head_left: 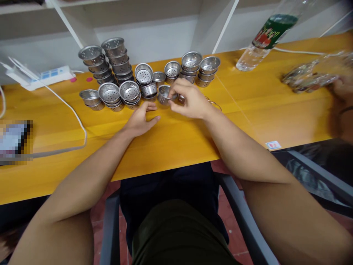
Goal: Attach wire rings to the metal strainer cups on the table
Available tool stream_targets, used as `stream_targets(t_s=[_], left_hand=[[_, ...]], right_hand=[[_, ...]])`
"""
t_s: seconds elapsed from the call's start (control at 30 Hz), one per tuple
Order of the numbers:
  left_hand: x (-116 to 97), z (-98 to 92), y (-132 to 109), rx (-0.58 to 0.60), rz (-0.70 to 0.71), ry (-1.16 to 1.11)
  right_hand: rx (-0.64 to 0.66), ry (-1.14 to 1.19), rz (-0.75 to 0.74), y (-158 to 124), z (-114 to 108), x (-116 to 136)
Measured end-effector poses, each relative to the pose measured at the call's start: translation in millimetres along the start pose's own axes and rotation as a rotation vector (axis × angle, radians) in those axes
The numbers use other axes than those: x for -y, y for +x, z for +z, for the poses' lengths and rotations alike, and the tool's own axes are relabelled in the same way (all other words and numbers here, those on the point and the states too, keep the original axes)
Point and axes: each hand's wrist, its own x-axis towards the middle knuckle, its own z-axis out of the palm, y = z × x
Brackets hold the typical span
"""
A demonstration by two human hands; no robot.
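Observation:
Small perforated metal cups stand in stacks on the yellow table [171, 143]. My right hand [190, 99] has its thumb and fingertips closed at the right rim of one such metal cup [163, 95], in the front of the group. Partly behind this hand lie thin gold-coloured rings [216, 105]. With thumb and fingers apart, my left hand [142, 119] rests low over the table just in front of the cups and holds nothing. Nearest to it is a short cup stack [129, 94]. Taller stacks [114, 55] rise at the back left.
A power strip [52, 77] with white cables lies on the left, near a blurred phone [13, 140]. At the back right a plastic bottle [267, 40] stands. Another person's hand [343, 88] touches a clear bag [309, 75]. Shelf dividers border the table's back.

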Motion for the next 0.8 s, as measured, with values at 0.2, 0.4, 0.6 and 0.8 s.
stream_targets(t_s=[0.2, 0.4, 0.6, 0.8], left_hand=[[3, 7.7, -1, -0.037, 0.045, -0.091], [12, -0.3, 3, -0.152, 0.077, -0.015], [29, 0.4, 9, -0.171, 0.137, 0.012], [34, -3.7, 14, -0.106, 0.187, -0.035]], right_hand=[[0.156, 0.138, -0.212, -6, 14, 28], [-0.189, -0.008, 0.122, -3, -37, -2], [0.451, -0.438, 0.747, -19, -115, -45], [0.548, -0.404, 0.784, -12, -99, -49]])
